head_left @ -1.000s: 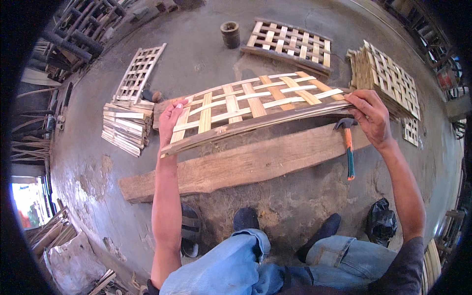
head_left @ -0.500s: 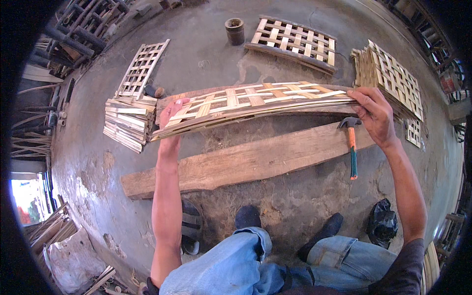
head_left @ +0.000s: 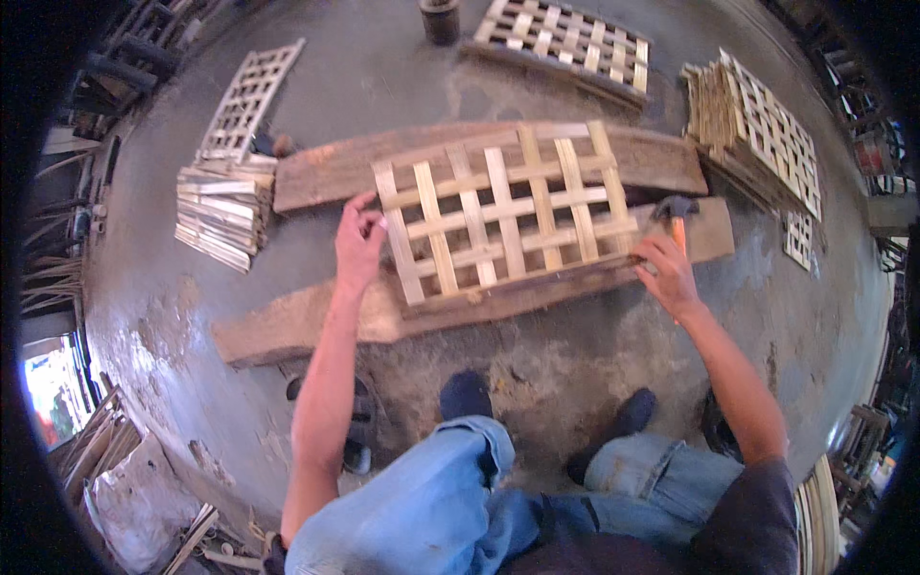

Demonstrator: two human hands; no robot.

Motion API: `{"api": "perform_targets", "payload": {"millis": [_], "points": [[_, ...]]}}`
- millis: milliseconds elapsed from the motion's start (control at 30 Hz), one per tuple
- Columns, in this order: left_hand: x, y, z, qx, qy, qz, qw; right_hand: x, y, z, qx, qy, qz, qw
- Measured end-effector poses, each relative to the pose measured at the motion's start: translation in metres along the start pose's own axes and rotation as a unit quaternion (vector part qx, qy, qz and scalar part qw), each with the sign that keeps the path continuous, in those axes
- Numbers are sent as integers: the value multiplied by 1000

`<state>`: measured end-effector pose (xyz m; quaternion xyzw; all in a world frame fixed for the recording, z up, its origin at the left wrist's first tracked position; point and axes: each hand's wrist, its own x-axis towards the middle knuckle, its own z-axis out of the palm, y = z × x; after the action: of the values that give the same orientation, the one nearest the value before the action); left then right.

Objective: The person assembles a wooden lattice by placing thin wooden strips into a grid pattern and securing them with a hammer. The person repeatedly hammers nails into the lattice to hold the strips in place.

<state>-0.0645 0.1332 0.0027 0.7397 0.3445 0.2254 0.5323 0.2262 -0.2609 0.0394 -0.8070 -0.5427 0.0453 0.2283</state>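
Observation:
A woven lattice panel of flat, pale bamboo strips [head_left: 498, 213] lies slanted across two wooden planks, its open weave facing up. At its left edge is my left hand [head_left: 358, 247], fingers loosely curled and apart, thumb tip close against the outer strip. My right hand [head_left: 666, 273] pinches the panel's near right corner. Just behind that hand a claw hammer [head_left: 677, 213] with a dark head and orange handle lies on the near plank [head_left: 297, 321]. The far plank [head_left: 321, 172] runs behind the panel, partly covered by it.
Split strips [head_left: 222, 216] are piled at left beside a narrow lattice panel [head_left: 251, 101]. Stacked woven panels [head_left: 757, 134] stand at right. Another framed lattice [head_left: 565, 43] and a dark round pot [head_left: 441, 21] sit at the back. My feet are on the near floor.
The panel has come down and toward me from a raised, edge-on position, and its weave now faces up. Both hands moved inward and nearer. The view has shifted slightly.

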Motion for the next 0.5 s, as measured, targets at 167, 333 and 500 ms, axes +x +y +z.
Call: {"api": "perform_targets", "payload": {"millis": [167,333,500], "points": [[10,-22,0,30,-16,-14,999,0,0,12,17,-31,20,999],[9,-29,5,0,-28,-26,999,3,-2,7,24,-54,29,998],[12,-32,0,26,-32,-25,999,4,-5,6,30,-64,29,997]]}}
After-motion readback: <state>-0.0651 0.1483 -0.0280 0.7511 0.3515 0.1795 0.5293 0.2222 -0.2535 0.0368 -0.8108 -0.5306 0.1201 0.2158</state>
